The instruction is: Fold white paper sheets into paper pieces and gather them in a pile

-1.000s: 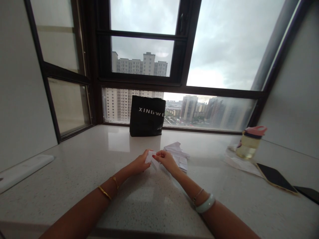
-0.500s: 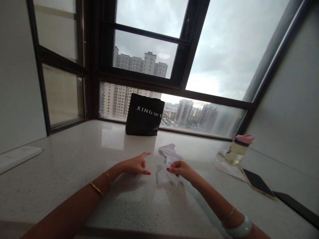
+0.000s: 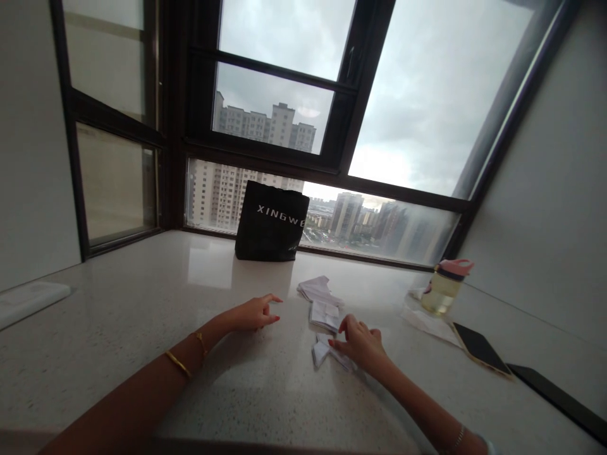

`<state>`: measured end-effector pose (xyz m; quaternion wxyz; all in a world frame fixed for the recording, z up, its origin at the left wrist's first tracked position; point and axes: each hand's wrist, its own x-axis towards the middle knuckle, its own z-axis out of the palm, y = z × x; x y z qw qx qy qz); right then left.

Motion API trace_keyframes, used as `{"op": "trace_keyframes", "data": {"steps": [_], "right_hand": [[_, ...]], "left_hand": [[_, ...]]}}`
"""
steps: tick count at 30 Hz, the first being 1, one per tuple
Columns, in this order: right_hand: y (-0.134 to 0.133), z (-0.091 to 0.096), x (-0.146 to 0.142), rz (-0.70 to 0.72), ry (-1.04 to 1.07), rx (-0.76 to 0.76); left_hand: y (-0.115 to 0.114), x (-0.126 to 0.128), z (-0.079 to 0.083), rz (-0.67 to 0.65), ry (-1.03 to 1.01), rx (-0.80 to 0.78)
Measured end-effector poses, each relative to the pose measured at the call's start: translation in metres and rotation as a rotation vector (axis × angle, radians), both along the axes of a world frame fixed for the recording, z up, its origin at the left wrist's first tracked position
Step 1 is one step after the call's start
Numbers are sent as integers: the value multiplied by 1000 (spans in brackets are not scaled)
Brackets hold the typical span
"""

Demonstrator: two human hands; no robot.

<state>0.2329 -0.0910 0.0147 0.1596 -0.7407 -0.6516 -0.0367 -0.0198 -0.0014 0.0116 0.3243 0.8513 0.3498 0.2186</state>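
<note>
Folded white papers lie in a loose column on the speckled white counter (image 3: 199, 354). The far one is a pale stack (image 3: 318, 289), the middle one a squarish folded packet (image 3: 325, 314), and the near one a pointed folded paper (image 3: 321, 351). My right hand (image 3: 363, 346) hovers at the right edge of the near paper, its thumb and index finger apart with nothing visible between them. To the left of the papers rests my left hand (image 3: 253, 313), thumb and index finger spread, holding nothing; its other fingers are partly hidden.
A black bag (image 3: 270, 221) with white lettering stands by the window. At the right are a bottle with a pink lid (image 3: 444, 289), a white tissue-like sheet (image 3: 431, 323), a phone (image 3: 482, 349) and a long dark object (image 3: 557, 398). A white object (image 3: 35, 300) lies far left.
My right hand has let go of the white paper, opened its pinch and shifted down and right. That paper now lies on the counter. My left thumb and index finger have come closer together.
</note>
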Motion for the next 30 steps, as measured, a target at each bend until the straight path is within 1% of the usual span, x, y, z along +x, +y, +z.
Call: {"op": "trace_keyframes", "data": {"steps": [3,5,6,8,9,10,13,16,19,23,26,30], "right_hand": [[4,15,-9,15,-114,100],[8,28,-26,63,-146,162],[11,35,-38,98,-142,177],[17,44,-68,213,-116,161],[20,45,-83,293,-97,140],[25,45,-99,331,-89,129],[41,33,-137,356,-64,110],[59,15,-156,357,-31,82],[71,-3,-158,387,-2,48],[73,-20,-153,465,10,35],[71,-25,-151,498,12,36],[72,-26,-150,523,-2,44]], "left_hand": [[4,0,-2,50,-17,46],[8,0,-2,82,-28,86],[10,-1,-1,98,-34,109],[13,-3,1,123,-43,152],[15,-4,1,127,-49,172],[16,-6,1,124,-58,195],[21,-12,-2,104,-80,277],[26,-19,-7,96,-62,313],[27,-23,-10,33,-22,268],[25,-22,-10,-59,13,184],[25,-21,-11,-68,43,185],[29,-22,-14,-34,78,208]]}}
